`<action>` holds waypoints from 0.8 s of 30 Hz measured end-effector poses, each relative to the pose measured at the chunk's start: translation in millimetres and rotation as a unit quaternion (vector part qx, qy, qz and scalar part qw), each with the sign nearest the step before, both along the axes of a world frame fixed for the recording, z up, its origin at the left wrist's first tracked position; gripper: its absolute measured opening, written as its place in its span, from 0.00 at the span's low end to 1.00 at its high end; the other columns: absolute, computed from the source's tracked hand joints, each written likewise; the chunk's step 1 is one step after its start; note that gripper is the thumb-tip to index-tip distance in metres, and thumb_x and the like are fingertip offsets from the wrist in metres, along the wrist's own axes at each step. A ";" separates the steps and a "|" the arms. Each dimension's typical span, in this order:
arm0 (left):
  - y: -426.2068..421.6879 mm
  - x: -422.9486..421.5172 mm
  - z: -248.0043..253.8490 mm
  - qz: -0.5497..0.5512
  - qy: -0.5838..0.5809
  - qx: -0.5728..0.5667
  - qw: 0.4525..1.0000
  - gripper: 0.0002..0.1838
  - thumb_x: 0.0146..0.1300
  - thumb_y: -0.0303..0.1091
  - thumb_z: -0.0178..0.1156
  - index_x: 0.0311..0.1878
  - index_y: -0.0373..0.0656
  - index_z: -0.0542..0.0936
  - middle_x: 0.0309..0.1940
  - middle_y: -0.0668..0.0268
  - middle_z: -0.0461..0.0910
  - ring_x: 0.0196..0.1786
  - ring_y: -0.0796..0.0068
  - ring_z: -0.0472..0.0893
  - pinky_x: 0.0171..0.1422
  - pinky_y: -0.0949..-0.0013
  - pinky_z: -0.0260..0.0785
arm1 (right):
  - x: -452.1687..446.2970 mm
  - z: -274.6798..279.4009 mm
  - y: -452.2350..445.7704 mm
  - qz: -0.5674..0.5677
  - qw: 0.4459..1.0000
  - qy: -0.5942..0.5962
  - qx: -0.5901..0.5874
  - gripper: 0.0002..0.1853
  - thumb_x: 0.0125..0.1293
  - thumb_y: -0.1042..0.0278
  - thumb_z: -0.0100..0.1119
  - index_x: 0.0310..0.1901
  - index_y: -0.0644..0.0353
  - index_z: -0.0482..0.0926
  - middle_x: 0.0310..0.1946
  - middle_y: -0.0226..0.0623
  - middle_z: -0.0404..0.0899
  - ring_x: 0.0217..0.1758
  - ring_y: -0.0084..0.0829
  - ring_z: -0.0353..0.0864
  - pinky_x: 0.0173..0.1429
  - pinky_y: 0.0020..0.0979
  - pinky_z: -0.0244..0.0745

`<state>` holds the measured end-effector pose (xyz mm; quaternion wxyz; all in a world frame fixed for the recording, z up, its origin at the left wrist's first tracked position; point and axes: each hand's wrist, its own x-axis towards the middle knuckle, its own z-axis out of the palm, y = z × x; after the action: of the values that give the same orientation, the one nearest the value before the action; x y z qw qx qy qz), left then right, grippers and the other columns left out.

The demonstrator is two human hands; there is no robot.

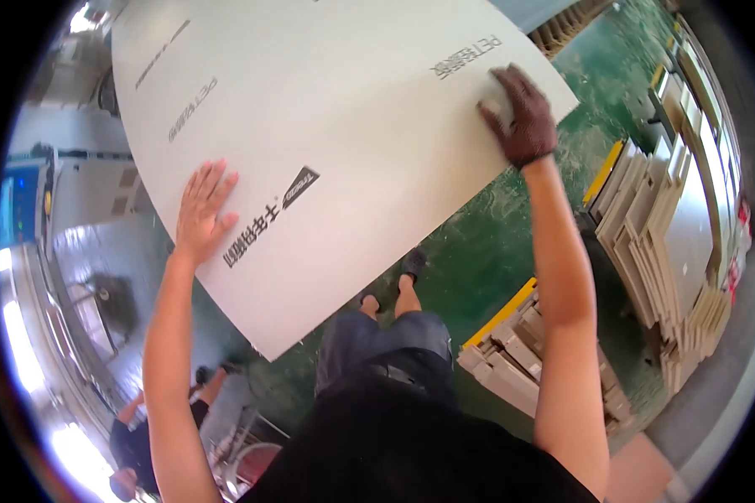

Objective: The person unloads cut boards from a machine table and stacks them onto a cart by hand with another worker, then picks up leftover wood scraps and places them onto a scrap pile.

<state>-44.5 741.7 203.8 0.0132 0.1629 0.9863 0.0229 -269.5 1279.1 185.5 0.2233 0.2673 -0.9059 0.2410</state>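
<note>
A large white printed board spreads out in front of me, with black lettering and a dark logo on its face. My left hand, bare, lies flat on the board near its left edge, fingers stretched out. Toward the right edge my right hand, in a dark brown glove, rests on the board with thumb and fingers apart. Neither hand is wrapped round anything. What holds the board up from below is hidden.
On the right stand stacks of cut panels. A lower pile of strips lies beside my right arm. Machinery with a blue screen is at the left. Another person is at lower left. The floor is green.
</note>
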 end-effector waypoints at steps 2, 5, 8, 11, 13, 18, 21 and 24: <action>0.7 -2.9 0.5 0.010 0.002 0.000 1.000 0.36 0.78 0.65 0.45 0.81 0.58 0.69 0.84 0.66 0.60 0.86 0.58 0.55 0.89 0.49 0.42 | 56.5 -3.3 -46.6 0.117 0.992 -0.040 0.021 0.41 0.57 0.38 0.75 0.66 0.58 0.79 0.64 0.50 0.81 0.73 0.54 0.75 0.76 0.52 0.67; 2.8 -3.7 2.6 0.035 -0.004 0.008 0.999 0.35 0.77 0.65 0.46 0.80 0.60 0.70 0.84 0.68 0.60 0.86 0.58 0.55 0.89 0.50 0.42 | 186.0 14.2 -148.1 0.229 0.939 -0.257 -0.017 0.53 0.54 0.30 0.74 0.72 0.62 0.72 0.74 0.56 0.70 0.80 0.57 0.65 0.83 0.54 0.57; 7.1 -7.4 1.7 0.058 -0.002 0.011 0.998 0.33 0.78 0.63 0.48 0.80 0.61 0.70 0.85 0.68 0.59 0.86 0.58 0.55 0.89 0.51 0.42 | 305.1 1.5 -249.9 0.452 0.843 -0.274 -0.095 0.51 0.63 0.27 0.62 0.72 0.69 0.71 0.73 0.58 0.70 0.81 0.55 0.63 0.87 0.55 0.50; 4.2 -9.2 8.1 0.081 -0.005 0.005 0.997 0.33 0.77 0.61 0.49 0.80 0.61 0.70 0.85 0.68 0.59 0.86 0.59 0.56 0.89 0.51 0.43 | 344.5 13.4 -295.4 0.506 0.830 -0.219 -0.081 0.51 0.66 0.27 0.57 0.70 0.74 0.70 0.71 0.61 0.70 0.81 0.56 0.63 0.87 0.57 0.48; 14.3 -4.3 5.8 0.079 -0.005 0.011 0.997 0.33 0.77 0.60 0.50 0.80 0.61 0.70 0.84 0.68 0.60 0.86 0.59 0.56 0.89 0.51 0.43 | 341.3 17.7 -288.8 0.507 0.830 -0.222 -0.067 0.50 0.67 0.28 0.55 0.71 0.74 0.69 0.70 0.62 0.71 0.81 0.57 0.63 0.87 0.58 0.47; 13.3 -5.4 8.4 0.067 0.023 0.035 0.997 0.33 0.77 0.60 0.50 0.80 0.57 0.71 0.83 0.64 0.63 0.86 0.58 0.58 0.89 0.51 0.43 | 262.6 26.2 -216.7 0.377 0.898 -0.217 -0.065 0.47 0.64 0.35 0.65 0.70 0.72 0.71 0.68 0.60 0.74 0.79 0.60 0.66 0.86 0.57 0.52; 17.3 -8.0 10.1 0.074 0.017 0.039 0.996 0.33 0.78 0.59 0.49 0.79 0.53 0.72 0.83 0.63 0.63 0.86 0.58 0.58 0.89 0.51 0.44 | 179.8 21.8 -145.5 0.277 0.949 -0.132 -0.071 0.43 0.60 0.40 0.73 0.67 0.68 0.76 0.66 0.56 0.76 0.76 0.59 0.70 0.83 0.57 0.58; 15.5 -11.0 6.1 0.071 0.016 0.026 0.997 0.33 0.78 0.57 0.48 0.79 0.52 0.72 0.82 0.63 0.64 0.85 0.58 0.59 0.89 0.51 0.43 | 79.6 17.5 -57.9 0.182 0.977 -0.113 0.016 0.43 0.61 0.37 0.72 0.71 0.59 0.76 0.72 0.53 0.74 0.79 0.58 0.67 0.83 0.55 0.60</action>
<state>-55.5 757.3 210.0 -0.0088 0.0928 0.9946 0.0464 -189.8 1221.3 203.0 0.0673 0.4022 -0.8651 0.2920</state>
